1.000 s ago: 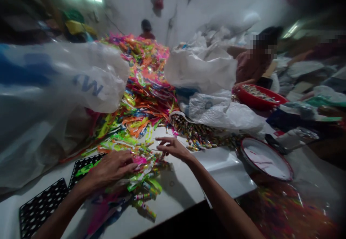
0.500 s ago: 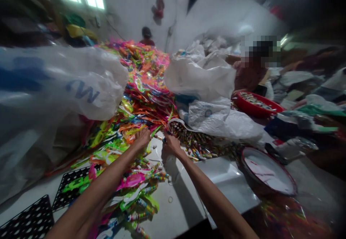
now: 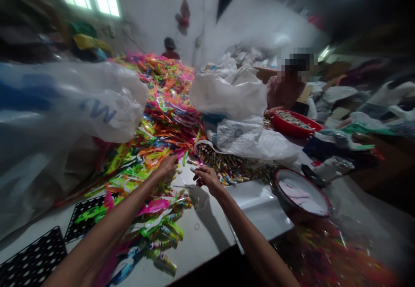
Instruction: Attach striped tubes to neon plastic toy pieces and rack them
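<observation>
My left hand (image 3: pixel 167 167) is over the right edge of a heap of bright plastic strips (image 3: pixel 152 155), its fingers bent down and closed. What they hold, if anything, is hidden. Just to its right, above the white tabletop (image 3: pixel 207 231), my right hand (image 3: pixel 207 179) pinches thumb and fingers together. A small pale bluish bit shows at its fingertips, too small to name. Beyond this hand, small printed tubes (image 3: pixel 223 164) spill from the mouth of a white sack (image 3: pixel 256 138). Tubes with strips attached (image 3: pixel 168 233) lie in a row nearer me.
Black perforated trays (image 3: pixel 35 252) lie at the left front, below a big clear bag (image 3: pixel 106 101). On the right are a glossy white sheet (image 3: pixel 256 211), a red-rimmed basin (image 3: pixel 304 194) and a red bowl (image 3: pixel 293 122) beside a seated person (image 3: pixel 282 90). Another person (image 3: pixel 170 49) is behind the heap.
My right hand has drawn back from the sack's mouth, and a pale bit now shows at its fingertips. My left hand stays by the strips. The view has turned slightly right.
</observation>
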`<move>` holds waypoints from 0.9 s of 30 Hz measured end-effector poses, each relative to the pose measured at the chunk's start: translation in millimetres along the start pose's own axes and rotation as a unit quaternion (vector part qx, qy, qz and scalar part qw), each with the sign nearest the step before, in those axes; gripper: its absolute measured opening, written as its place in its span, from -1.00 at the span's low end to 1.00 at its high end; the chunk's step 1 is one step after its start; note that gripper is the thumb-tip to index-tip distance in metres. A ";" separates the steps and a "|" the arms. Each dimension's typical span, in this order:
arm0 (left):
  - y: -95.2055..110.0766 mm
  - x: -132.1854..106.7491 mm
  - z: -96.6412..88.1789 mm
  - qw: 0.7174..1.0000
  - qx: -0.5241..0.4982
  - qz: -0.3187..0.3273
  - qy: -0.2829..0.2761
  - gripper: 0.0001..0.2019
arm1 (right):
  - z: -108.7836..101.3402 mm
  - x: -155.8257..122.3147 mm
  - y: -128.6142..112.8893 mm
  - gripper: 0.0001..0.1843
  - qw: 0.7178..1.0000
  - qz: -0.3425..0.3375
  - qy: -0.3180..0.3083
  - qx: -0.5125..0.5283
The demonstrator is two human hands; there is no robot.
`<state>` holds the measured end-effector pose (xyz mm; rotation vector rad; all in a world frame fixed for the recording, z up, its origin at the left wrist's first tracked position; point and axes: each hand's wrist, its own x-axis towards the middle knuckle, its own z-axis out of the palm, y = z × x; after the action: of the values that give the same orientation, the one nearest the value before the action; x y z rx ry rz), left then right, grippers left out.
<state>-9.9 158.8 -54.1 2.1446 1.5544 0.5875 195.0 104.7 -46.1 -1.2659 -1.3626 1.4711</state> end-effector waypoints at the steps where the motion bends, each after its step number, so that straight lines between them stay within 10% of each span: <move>1: 4.2 -0.7 -4.9 1.000 -0.019 0.023 -0.007 -0.93 | -0.3 -2.5 -1.9 -0.64 0.999 0.000 -0.001 0.046; 8: 53.2 -28.9 -37.7 0.985 -0.135 0.105 -0.001 -0.81 | 2.8 -26.7 -39.5 -0.70 0.985 -0.063 0.027 0.160; 16: 72.9 -72.0 -42.9 0.912 -0.391 0.037 -0.122 -0.69 | 8.1 -53.6 -62.5 -0.75 0.986 -0.095 0.005 0.135; 27: 98.3 -101.3 -64.3 0.909 -0.351 -0.008 -0.224 -0.64 | 3.9 -65.2 -58.0 -0.77 0.987 -0.075 -0.100 0.105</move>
<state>1.2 40.2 45.2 1.5606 0.9158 0.4985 200.6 49.9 21.8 -0.8840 -1.3584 1.6214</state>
